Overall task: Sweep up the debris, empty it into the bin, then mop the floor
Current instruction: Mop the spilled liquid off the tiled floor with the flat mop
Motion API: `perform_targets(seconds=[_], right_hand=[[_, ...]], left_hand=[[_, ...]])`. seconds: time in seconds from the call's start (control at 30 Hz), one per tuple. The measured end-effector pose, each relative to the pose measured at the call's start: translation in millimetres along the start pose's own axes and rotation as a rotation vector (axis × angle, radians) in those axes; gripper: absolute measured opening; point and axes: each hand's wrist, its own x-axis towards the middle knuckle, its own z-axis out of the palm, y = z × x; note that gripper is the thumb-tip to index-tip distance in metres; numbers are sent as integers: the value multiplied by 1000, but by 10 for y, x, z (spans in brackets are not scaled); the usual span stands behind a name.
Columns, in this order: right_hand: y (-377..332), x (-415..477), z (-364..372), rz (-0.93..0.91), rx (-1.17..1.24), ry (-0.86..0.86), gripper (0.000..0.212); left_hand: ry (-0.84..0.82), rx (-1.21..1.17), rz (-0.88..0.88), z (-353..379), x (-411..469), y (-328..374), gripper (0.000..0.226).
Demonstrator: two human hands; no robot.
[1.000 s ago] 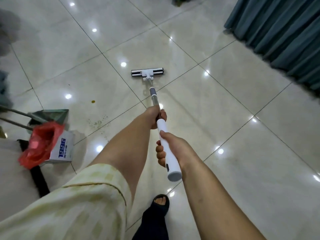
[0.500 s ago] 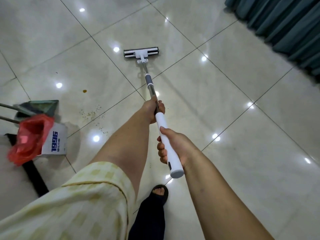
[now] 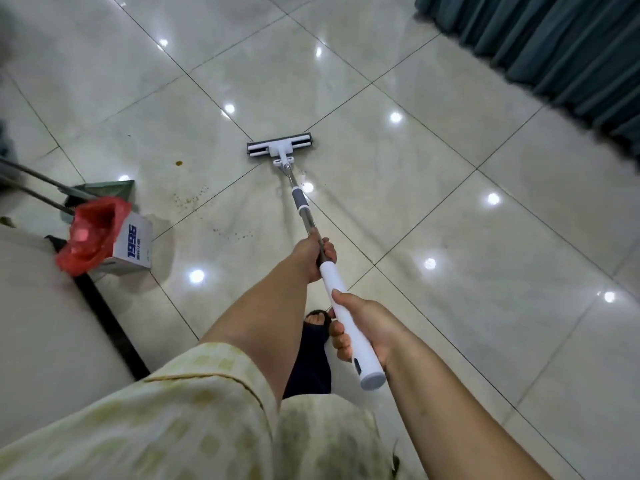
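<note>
I hold a long mop with both hands. Its flat white and black head (image 3: 280, 148) lies on the glossy tile floor ahead of me. My left hand (image 3: 313, 256) grips the metal shaft where it meets the white handle (image 3: 349, 323). My right hand (image 3: 363, 329) grips the white handle near its end. Small brown specks of debris (image 3: 188, 200) and one larger brown spot (image 3: 178, 163) lie on the tiles left of the mop. A white box lined with a red bag (image 3: 91, 233), serving as the bin, stands at the left.
A green dustpan (image 3: 104, 188) with broom handles (image 3: 38, 188) leans behind the bin. A pale furniture edge with a dark base (image 3: 107, 317) fills the lower left. Teal curtains (image 3: 554, 50) hang at the upper right. My foot in a dark slipper (image 3: 313, 344) stands below the handle.
The mop head has been drawn back towards me along the tiles, and the view has shifted, so the bin and debris now sit higher and closer in.
</note>
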Motion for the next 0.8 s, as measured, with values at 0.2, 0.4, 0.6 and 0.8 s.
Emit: perform_targets(seconds=[0.2,0.4,0.6,0.8], right_hand=[[904,-499,-293,21,-9,11,30],[945,-667,-281,45,-37,63,30],[670,-712,-291,47,-106,49,32],[694,-807,-605,79,-181,47,34]], left_hand=[[34,-24,-10,-268,-467,-949,38],[41,-23,3,-211,-656,-1023,37],[-16,-55,-10,-88,-639,-867,33],[55,-60,22,123,-645,-1128,32]])
